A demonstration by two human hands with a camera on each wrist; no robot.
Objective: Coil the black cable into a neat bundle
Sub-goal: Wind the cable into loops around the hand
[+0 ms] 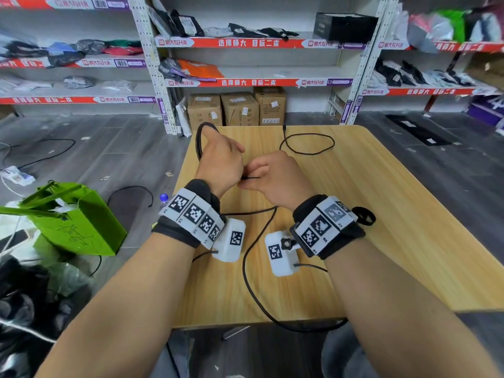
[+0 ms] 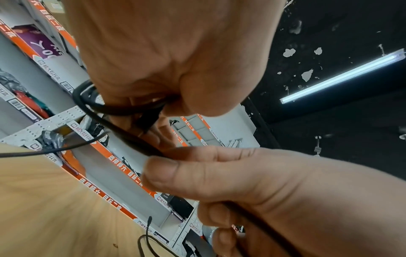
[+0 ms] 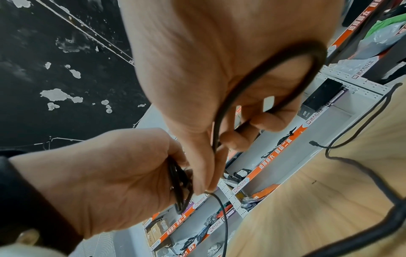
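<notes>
Head view is showing both hands meeting over the middle of the counter point(image 1: 381, 214), working the black cable point(image 1: 253, 268). Left hand point(image 1: 221, 162) is holding a few finished loops, one arc standing up at upper centre of the frame above its knuckles; its grip is curled tight round the gathered strands, as the right wrist view confirms at lower centre. Right hand point(image 1: 275, 178) is pinching a single strand between thumb and fingertips point(image 2: 162, 167) and is bringing it against the loops. Loose cable is trailing from under the hands toward the lower centre of the frame, over the near counter edge, and another length is lying in a slack loop at upper centre right, ending in a small plug. Judgement: coiling is in its early-to-middle stage, with much cable uncoiled. Next move is calling for the right hand to slide back along the strand, draw a fresh length and lay a matching loop into the left grip without twisting.
</notes>
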